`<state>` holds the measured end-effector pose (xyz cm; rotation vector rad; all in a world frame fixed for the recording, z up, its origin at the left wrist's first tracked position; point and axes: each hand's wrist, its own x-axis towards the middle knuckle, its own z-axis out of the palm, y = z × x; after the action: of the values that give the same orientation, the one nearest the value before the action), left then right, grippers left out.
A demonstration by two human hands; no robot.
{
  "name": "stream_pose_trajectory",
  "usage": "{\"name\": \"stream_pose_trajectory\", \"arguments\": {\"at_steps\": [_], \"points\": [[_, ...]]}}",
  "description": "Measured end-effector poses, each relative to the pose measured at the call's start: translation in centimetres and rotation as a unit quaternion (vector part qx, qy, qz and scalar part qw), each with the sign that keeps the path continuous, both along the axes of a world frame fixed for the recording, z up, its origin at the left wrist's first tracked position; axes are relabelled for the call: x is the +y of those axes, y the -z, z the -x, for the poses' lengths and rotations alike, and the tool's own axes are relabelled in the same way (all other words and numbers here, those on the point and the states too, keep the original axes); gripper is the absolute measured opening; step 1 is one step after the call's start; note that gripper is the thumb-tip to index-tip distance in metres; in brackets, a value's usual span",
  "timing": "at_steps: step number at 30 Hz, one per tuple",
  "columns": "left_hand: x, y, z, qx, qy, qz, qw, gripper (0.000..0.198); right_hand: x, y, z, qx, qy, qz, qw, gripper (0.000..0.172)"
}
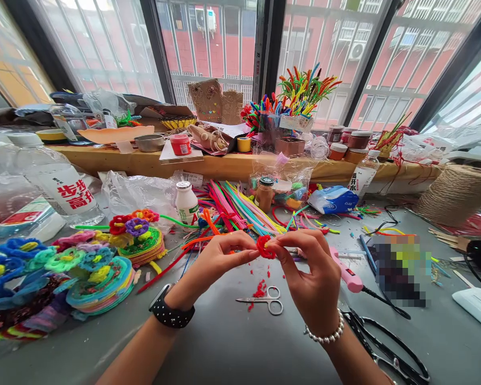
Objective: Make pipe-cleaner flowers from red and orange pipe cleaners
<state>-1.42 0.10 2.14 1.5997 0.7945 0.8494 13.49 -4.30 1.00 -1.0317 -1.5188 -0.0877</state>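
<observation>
Between my two hands, above the grey table, is a small red pipe-cleaner flower (265, 248) with a bit of yellow at its middle. My left hand (228, 254) pinches its left edge between thumb and fingers. From the other side, my right hand (310, 267) has thumb and forefinger closed at the flower's yellow part. Below the hands lie small silver scissors (269, 301), with red fuzz clippings (260, 289) beside and on them. Finished pipe-cleaner flowers (98, 262) on coiled round bases are grouped at the left.
A pink hot tool (347, 271) with a black cord lies right of my right hand, near a phone (401, 267) and large black-handled scissors (388, 347). Loose pipe cleaners (240, 206), a small white bottle (187, 203) and a brown jar (264, 193) stand behind. Twine (459, 192) sits far right.
</observation>
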Motion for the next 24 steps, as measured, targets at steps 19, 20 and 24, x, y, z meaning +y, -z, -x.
{"name": "stream_pose_trajectory", "arguments": {"at_steps": [19,20,24], "points": [[0.15,0.31,0.09,0.01,0.003,-0.005,1.0,0.011,-0.06,-0.13,-0.42,-0.09,0.002,-0.044,0.995,0.021],[0.17,0.33,0.09,0.011,0.003,-0.006,1.0,0.012,-0.04,-0.12,-0.44,-0.091,0.002,-0.043,0.995,0.021],[0.23,0.36,0.12,0.016,0.005,-0.007,1.0,0.012,-0.01,-0.14,-0.49,-0.094,0.0,-0.042,0.995,0.021]]}}
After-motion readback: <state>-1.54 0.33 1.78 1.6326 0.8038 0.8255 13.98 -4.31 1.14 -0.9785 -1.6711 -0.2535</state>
